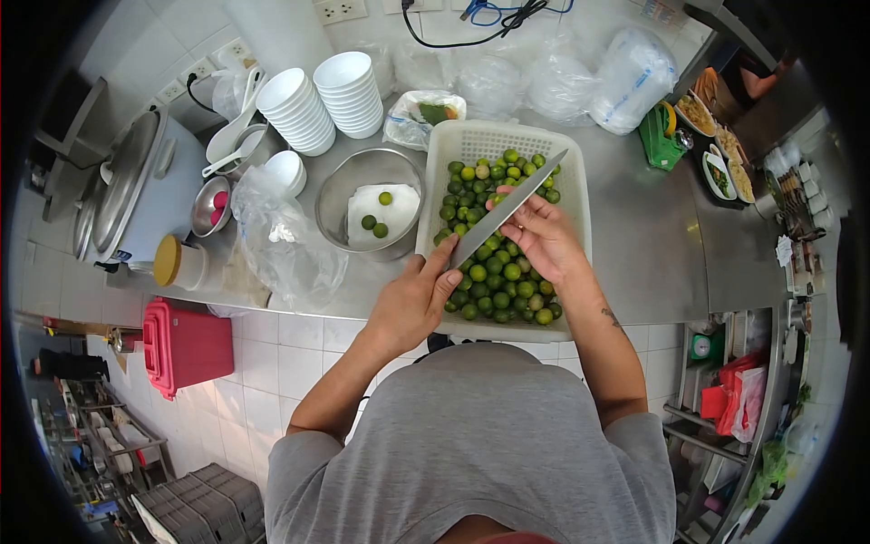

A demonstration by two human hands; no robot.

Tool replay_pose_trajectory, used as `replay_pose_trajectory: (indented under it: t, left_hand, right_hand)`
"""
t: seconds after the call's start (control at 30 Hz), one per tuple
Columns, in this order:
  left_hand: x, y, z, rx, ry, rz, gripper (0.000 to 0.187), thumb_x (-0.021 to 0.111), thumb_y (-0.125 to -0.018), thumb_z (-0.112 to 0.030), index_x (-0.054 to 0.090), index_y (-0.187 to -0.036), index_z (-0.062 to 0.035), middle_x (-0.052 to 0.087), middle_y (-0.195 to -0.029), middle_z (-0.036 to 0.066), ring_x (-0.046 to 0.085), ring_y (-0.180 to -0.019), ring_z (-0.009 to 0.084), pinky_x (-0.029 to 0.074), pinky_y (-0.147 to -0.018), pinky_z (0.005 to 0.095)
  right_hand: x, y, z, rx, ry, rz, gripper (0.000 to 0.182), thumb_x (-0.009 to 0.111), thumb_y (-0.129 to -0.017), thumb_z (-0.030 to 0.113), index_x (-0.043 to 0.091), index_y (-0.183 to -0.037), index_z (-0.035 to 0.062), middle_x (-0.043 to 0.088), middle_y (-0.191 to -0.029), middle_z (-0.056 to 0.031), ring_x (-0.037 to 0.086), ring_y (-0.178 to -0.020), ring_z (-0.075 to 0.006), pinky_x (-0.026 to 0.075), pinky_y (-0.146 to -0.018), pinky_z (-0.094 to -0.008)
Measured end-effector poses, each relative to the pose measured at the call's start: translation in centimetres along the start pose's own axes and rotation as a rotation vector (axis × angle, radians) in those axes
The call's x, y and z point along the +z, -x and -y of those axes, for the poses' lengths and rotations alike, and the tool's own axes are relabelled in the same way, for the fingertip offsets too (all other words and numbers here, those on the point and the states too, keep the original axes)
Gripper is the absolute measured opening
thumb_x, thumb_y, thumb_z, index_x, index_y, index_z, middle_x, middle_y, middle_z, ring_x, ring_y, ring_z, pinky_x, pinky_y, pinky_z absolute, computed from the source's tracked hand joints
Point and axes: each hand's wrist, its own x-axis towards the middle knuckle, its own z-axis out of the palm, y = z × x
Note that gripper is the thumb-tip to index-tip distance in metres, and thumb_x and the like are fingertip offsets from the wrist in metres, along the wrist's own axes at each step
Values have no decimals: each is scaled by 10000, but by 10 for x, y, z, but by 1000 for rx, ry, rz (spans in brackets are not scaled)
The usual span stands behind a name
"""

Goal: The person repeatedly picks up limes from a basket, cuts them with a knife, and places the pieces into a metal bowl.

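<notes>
Over a white perforated basket (583,195) filled with several green limes (497,283), a long-bladed knife (513,203) is held at a slant, its tip up to the right. My left hand (412,304) is closed round the knife's lower end, and the handle is hidden by the fingers. Beside the blade, my right hand (546,238) has its fingers bent and close together near the blade's middle; what they grip, if anything, is hidden. Left of the basket stands a metal bowl (331,204) with a white sheet (364,207) and three limes inside.
Stacked white bowls (295,109), a clear plastic bag (272,238) and a small metal bowl (201,220) with pink items stand at the left. Plastic bags (489,83) line the wall. A green scale (660,140) and food trays (725,172) are at the right.
</notes>
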Motion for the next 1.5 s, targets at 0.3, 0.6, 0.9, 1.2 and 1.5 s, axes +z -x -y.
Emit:
replay_pose_trajectory:
  t: [0.3,0.6,0.9,1.2,1.5]
  left_hand:
    - [4,7,2,-8,-46,-12,510,371,-1022,-379,326,-1465,-129,543,-989,260,595,-837,454,495,-752,494]
    - [-4,4,4,-70,32,-51,493,352,-1032,-362,309,-1480,-161,561,-1131,255,601,-973,438,481,-837,470]
    - [0,20,3,-115,-24,4,505,332,-1034,-383,288,-1489,-168,562,-1152,238,603,-987,426,483,-851,468]
    - [1,-7,5,-44,1,-36,489,347,-1037,-355,306,-1471,-132,566,-1164,259,615,-985,416,484,-840,458]
    - [0,-38,6,12,129,-40,403,358,-1038,-350,374,-1278,-27,626,-1022,278,624,-978,430,486,-813,458]
  right_hand:
    - [12,1,-14,-117,75,-82,261,586,-937,59,569,-1179,-38,662,-1056,-129,641,-1032,-230,523,-855,-338]
    - [37,8,-39,-46,48,16,141,598,-937,67,575,-1056,-4,660,-1007,-97,645,-893,-180,529,-802,-319]
    - [33,4,-40,-84,97,-54,234,567,-936,32,564,-1166,-13,667,-1037,-110,649,-1030,-219,517,-887,-326]
    - [48,7,-51,-122,267,-14,108,587,-925,20,586,-1032,2,640,-930,-60,619,-848,-132,518,-761,-280]
    - [46,-1,-45,-53,240,29,74,573,-940,28,579,-1007,-2,629,-926,-50,603,-850,-121,513,-757,-270]
